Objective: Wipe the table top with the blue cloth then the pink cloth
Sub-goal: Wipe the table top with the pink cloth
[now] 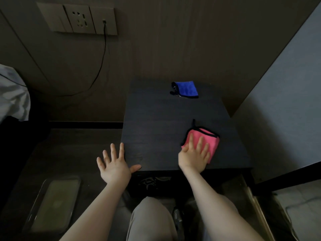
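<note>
Soft, light pink cloth [203,141] lower right slides under flat-pressing right hand [195,156]; left hand [114,166] spread, empty.

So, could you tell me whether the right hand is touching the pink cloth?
Touching. The head view shows the right hand lying flat on the pink cloth, fingers spread across it.

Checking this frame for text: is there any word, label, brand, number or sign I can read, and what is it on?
None can be read.
The blue cloth and pink cloth: no print visible.
The wall socket plate: only slots, no markings legible.
A pale pattern on the table front below its top: too dim and blurred to tell if it is lettering.
The clear tray on the floor: nothing legible.
</note>
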